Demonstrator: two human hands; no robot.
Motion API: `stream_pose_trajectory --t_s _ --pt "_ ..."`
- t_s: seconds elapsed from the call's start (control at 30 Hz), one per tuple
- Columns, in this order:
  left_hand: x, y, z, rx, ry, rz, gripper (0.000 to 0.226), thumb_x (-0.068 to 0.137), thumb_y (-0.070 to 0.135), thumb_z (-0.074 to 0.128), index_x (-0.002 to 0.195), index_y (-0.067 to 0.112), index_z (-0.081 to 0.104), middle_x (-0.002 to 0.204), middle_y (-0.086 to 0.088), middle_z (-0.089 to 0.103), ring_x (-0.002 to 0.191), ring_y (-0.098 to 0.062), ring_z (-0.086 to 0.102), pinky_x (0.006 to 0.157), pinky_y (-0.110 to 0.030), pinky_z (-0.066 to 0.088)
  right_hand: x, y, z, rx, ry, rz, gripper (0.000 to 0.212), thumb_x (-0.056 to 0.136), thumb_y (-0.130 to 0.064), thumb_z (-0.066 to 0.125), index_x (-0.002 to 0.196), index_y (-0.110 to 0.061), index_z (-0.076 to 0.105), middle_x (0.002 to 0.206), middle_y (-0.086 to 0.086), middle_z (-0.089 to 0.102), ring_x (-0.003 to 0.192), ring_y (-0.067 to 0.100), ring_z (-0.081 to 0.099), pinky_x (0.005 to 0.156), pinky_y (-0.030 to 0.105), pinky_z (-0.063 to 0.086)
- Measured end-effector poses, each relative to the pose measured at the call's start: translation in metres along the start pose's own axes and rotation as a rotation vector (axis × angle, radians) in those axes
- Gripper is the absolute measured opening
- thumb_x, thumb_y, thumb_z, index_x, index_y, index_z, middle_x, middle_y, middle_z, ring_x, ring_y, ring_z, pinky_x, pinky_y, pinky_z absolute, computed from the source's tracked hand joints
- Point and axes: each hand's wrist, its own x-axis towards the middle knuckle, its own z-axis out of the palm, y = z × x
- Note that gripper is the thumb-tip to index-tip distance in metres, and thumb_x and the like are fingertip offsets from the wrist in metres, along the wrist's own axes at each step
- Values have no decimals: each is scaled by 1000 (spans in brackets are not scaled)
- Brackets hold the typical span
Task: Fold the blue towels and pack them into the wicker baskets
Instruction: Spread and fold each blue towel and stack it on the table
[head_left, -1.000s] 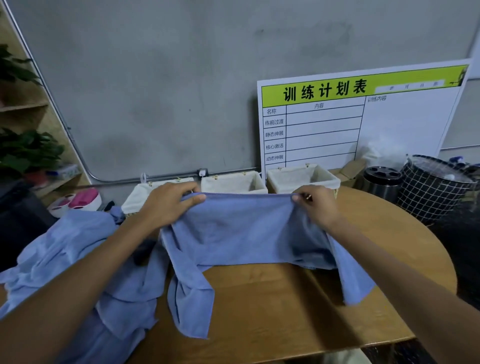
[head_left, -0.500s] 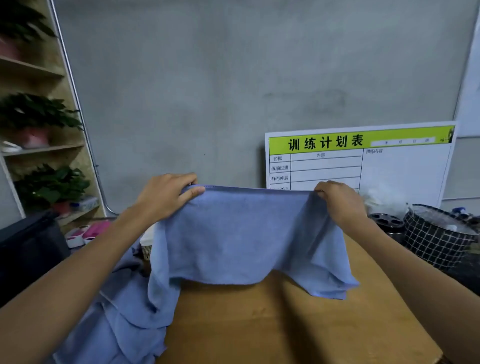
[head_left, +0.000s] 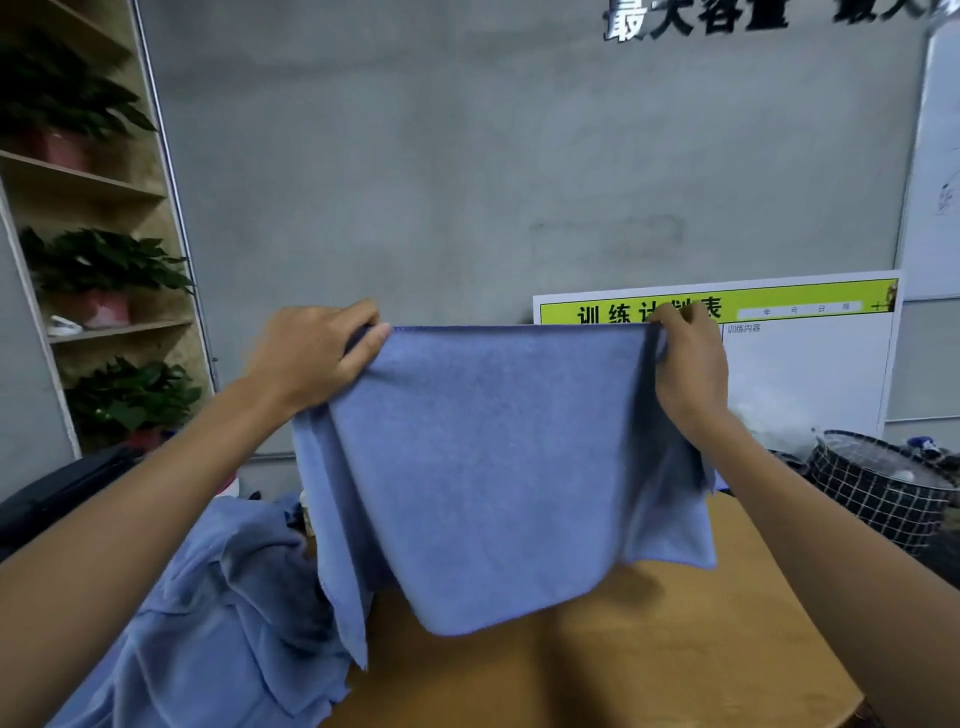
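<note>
A blue towel (head_left: 498, 467) hangs in the air above the wooden table (head_left: 649, 649), stretched flat by its top edge. My left hand (head_left: 311, 353) grips the top left corner and my right hand (head_left: 685, 358) pinches the top right corner. The towel's lower edge hangs just above the tabletop. A heap of more blue towels (head_left: 218, 613) lies on the table's left side. The wicker baskets are hidden behind the raised towel.
A yellow-headed white board (head_left: 800, 353) leans on the grey wall behind the table. A black wire-grid basket (head_left: 883, 493) stands at the right. Wooden shelves with potted plants (head_left: 104, 270) are at the left.
Both hands have lifted the towel from the tabletop up to chest height and pulled its top edge taut. The view has tilted up, so the baskets are now out of sight.
</note>
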Motion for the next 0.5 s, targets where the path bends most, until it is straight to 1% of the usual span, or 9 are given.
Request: stream_pose_trajectory --t_s 0.07,0.1,0.17,0.23,0.3,0.33,0.43,0.47,0.5 --pt "-6 -3 -12 16 18 2 41 96 45 37 82 14 60 65 -10 66 55 -35 62 51 -28 31 4 5 -8 -63 -92 -163 31 83 5 38 106 -7 55 101 9 42 90 30 41 69 33 31" --pt "-9 -5 -17 10 18 0 41 96 46 37 83 14 60 65 -10 66 55 -35 63 52 -28 30 6 10 -13 -82 -162 -221 30 87 -3 36 110 -7 56 105 10 43 91 30 43 71 32 31" --pt "-17 -8 -20 -14 -16 -13 43 96 48 36 84 15 61 67 -9 67 57 -35 63 52 -28 31 9 19 -21 -46 -269 -258 39 90 -22 31 116 -12 58 108 5 44 90 23 41 75 29 30" --pt "-25 -8 -9 -48 -78 -49 47 95 53 32 86 17 60 70 -8 68 62 -34 64 53 -30 35 12 28 -21 -52 -322 -267 45 88 -31 27 116 -16 59 106 1 45 88 21 41 73 31 31" --pt "-33 -6 23 -60 -145 -102 50 94 57 28 88 20 60 77 -9 71 70 -35 67 57 -33 38 14 37 -12 -66 -428 -216 44 84 -37 24 103 -21 60 100 0 50 87 26 48 73 40 39" --pt "-38 -3 43 -65 -193 -136 52 93 59 25 90 21 60 81 -10 72 75 -35 68 59 -35 40 14 43 -4 -38 -499 -138 38 85 -39 27 94 -24 61 97 0 54 89 26 52 77 43 43" --pt "-70 12 122 -141 -424 -240 58 90 65 15 94 23 56 92 -9 72 89 -34 68 67 -38 45 1 78 34 18 -755 75 23 95 -34 48 84 -26 66 101 0 64 95 25 57 87 41 44" --pt "-86 22 150 -183 -540 -259 54 91 64 16 92 24 54 96 -8 72 93 -33 67 71 -39 45 -8 97 50 -9 -834 125 20 96 -32 50 85 -27 66 103 1 64 96 25 56 89 38 44" --pt "-107 33 180 -227 -638 -261 44 95 59 24 91 26 52 99 -7 70 96 -33 66 75 -40 45 -19 118 67 -61 -881 155 18 95 -33 52 89 -25 67 105 5 65 98 26 58 92 38 45"
